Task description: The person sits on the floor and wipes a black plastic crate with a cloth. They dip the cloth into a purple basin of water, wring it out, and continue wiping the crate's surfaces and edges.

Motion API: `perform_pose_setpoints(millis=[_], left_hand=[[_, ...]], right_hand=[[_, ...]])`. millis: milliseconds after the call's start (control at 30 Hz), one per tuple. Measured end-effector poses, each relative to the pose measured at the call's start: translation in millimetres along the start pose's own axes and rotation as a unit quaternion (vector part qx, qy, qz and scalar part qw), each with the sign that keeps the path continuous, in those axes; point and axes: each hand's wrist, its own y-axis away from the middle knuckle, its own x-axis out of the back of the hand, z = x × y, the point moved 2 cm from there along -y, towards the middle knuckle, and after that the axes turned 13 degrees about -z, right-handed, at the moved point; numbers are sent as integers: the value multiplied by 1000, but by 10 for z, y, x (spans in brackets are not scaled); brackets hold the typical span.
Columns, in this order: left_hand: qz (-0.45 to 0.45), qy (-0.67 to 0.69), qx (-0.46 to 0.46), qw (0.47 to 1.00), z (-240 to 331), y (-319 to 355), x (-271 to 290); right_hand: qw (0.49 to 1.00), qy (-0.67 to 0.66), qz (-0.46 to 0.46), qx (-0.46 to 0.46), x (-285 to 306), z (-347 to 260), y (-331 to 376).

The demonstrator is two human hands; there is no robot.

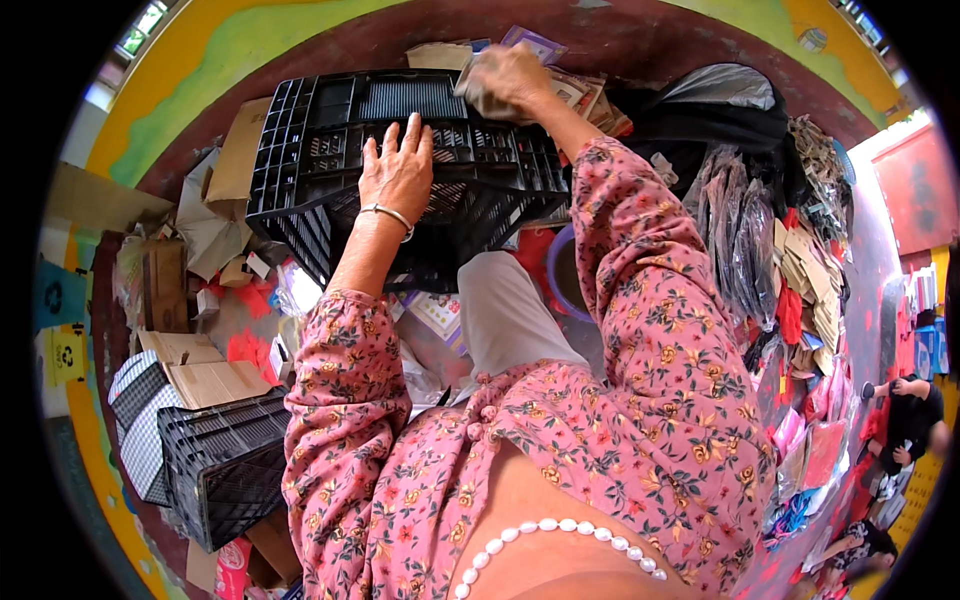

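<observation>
The left hand [397, 172] lay flat, fingers spread, on the rim of a black plastic crate [330, 130] that stood tilted among loose cardboard [235, 155]. The right hand [508, 80] reached past the crate's far edge, closed on a wad of paper packets [575, 92].

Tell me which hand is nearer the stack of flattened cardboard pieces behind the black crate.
Right. The right hand rests on the cardboard stack at the black crate's far edge. The left hand lies flat on the crate itself, nearer the person, apart from the stack.
</observation>
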Motion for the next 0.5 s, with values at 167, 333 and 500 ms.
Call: perform_pose_setpoints(millis=[167, 333, 500], left_hand=[[4, 11, -10, 1000, 11, 9, 5], [-3, 5, 2, 1000, 0, 29, -17], [10, 4, -4, 1000, -55, -60, -28]], right_hand=[[975, -9, -221, 33, -180, 158, -261], [980, 93, -175, -27, -119, -88, -252], [988, -23, -9, -152, -30, 180, -309]])
